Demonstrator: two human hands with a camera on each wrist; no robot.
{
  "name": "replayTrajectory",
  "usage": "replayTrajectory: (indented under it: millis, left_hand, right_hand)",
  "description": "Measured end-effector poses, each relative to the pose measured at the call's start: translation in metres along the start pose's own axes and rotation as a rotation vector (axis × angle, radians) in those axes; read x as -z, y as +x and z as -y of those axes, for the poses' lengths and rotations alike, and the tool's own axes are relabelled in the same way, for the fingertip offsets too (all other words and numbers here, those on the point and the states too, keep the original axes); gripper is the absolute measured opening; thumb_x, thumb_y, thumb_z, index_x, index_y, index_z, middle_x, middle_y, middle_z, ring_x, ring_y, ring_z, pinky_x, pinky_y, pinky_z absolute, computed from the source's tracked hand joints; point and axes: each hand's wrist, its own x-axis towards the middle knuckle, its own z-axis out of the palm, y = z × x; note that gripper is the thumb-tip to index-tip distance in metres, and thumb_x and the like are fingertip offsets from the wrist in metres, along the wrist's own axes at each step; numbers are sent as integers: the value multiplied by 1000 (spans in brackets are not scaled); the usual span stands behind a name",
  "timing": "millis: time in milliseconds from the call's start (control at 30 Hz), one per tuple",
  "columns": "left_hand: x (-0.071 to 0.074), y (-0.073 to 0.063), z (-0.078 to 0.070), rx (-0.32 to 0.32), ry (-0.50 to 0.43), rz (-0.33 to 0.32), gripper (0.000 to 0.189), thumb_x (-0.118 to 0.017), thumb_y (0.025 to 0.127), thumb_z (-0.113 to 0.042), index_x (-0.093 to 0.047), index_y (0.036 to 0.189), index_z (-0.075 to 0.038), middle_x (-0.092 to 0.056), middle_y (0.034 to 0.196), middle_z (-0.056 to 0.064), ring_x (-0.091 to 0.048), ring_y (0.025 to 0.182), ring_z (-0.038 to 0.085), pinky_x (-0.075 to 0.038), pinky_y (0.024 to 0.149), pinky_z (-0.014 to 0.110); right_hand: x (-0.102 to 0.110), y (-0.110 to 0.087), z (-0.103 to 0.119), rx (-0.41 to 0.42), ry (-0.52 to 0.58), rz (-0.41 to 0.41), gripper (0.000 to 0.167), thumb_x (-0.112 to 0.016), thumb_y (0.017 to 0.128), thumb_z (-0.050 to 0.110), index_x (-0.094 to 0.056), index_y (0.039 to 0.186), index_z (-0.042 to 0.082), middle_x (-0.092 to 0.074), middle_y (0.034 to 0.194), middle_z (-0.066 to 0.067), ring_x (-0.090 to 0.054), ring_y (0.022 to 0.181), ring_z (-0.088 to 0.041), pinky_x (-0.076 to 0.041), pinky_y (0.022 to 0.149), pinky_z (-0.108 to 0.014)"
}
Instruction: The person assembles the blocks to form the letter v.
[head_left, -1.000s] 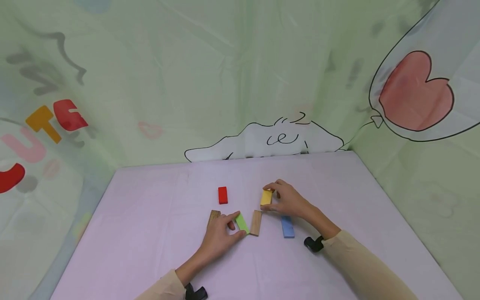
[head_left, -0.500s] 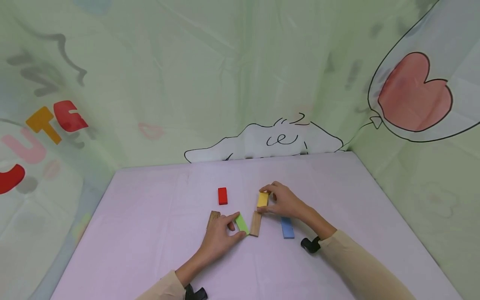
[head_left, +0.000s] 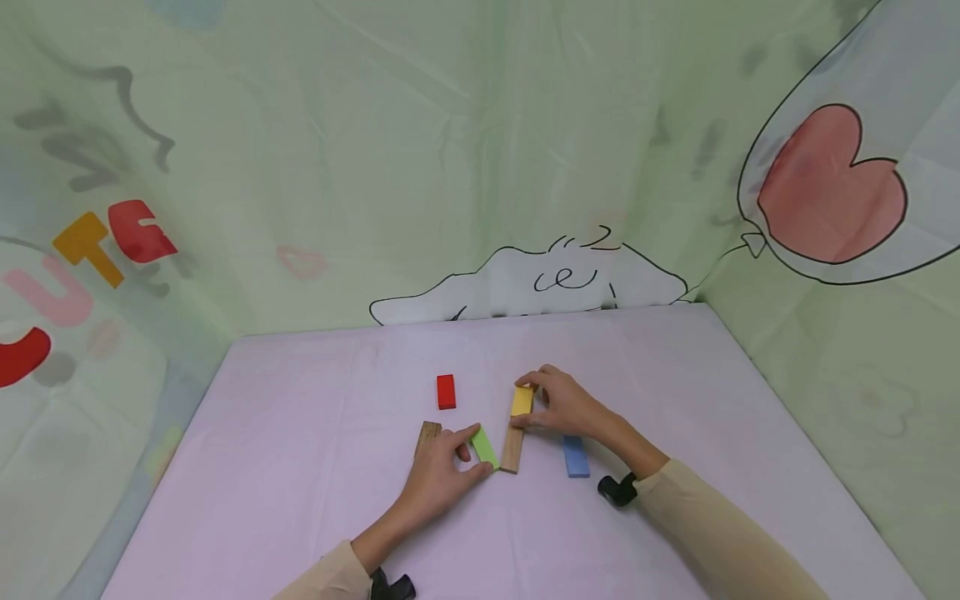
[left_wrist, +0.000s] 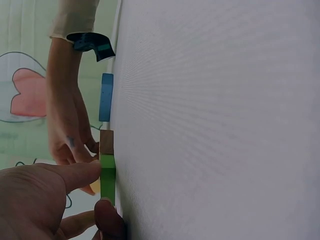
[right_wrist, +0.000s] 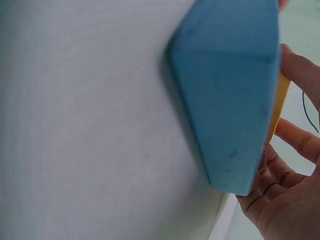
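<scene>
In the head view my left hand (head_left: 438,473) pinches a green block (head_left: 484,447) between thumb and forefinger, flat on the table and slanted. Its near end meets the near end of a light wooden block (head_left: 512,452). My right hand (head_left: 570,408) holds a yellow block (head_left: 522,402) lengthwise between thumb and fingers, its near end right at the wooden block's far end. The left wrist view shows the green block (left_wrist: 107,175) against the wooden one (left_wrist: 106,141). A blue block (right_wrist: 225,115) fills much of the right wrist view, partly hiding the yellow block (right_wrist: 281,102).
A red block (head_left: 446,392) lies farther back. Left of the green block is a darker wooden block (head_left: 427,433), partly covered by my left hand. The blue block lies under my right wrist's side. Printed cloth walls (head_left: 480,167) stand behind the pale table (head_left: 300,433).
My right hand has brought the yellow block left and slightly nearer, up to the light wooden block's far end. My left hand and the green block have stayed put.
</scene>
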Motion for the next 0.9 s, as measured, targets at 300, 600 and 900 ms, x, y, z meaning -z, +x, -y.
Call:
replayTrajectory:
  millis: [300, 600, 900]
  left_hand:
    - [0, 1, -1, -2, -6, -1, 64, -87, 87, -28, -66, 144, -9, -58, 82, -5, -44, 73, 7, -36, 64, 22]
    - [0, 1, 0, -5, 0, -5, 63, -86, 87, -28, -66, 144, -9, -58, 82, -5, -45, 73, 8, -37, 64, 23]
    - [0, 0, -1, -4, 3, -4, 62, -86, 88, -30, -67, 144, -10, -58, 82, -6, -45, 74, 6, -37, 65, 21]
  right_hand:
    - [-3, 1, -2, 0, -13, 12, 67, -87, 84, 50, -69, 135, 11, -63, 113, -10, -51, 88, -16, -43, 74, -27]
    - [-4, 2, -3, -10, -32, 24, 68, -86, 85, 52, -68, 136, 12, -63, 116, -10, -51, 90, -17, -44, 75, -30]
    - [-3, 0, -6, -1, -1, 23, 66, -84, 89, 48, -66, 138, 8, -65, 118, -10, -53, 92, -17, -46, 77, -30]
